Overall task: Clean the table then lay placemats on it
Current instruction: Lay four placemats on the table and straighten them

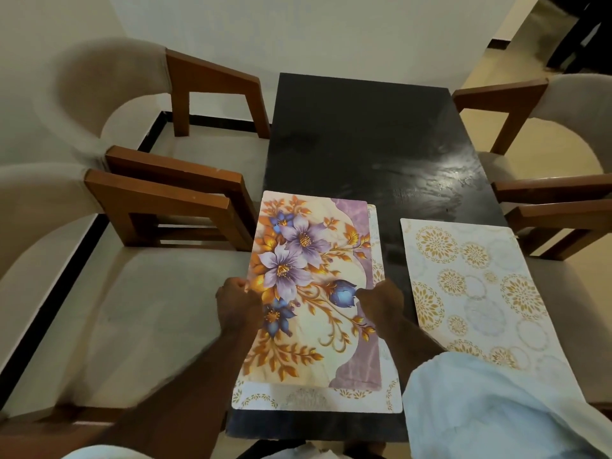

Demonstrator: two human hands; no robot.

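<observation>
Floral placemat [308, 279] is held over the near left part of the black table [364, 134]. The left hand [236, 303] curls round its left edge and the right hand [381, 304] pinches its right side. Three mats show: this one, a gold-patterned mat [318, 397] under it, and a second gold-patterned mat [470, 286] to the right. A pale sleeve [480, 409] hides that mat's near corner. Four chairs [172, 200] are cut off.

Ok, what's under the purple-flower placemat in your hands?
A white, gold-patterned placemat: a strip of it shows along the right and near edges of the flower placemat, lying on the black table. The rest is covered, so whether more mats lie between cannot be seen.
</observation>
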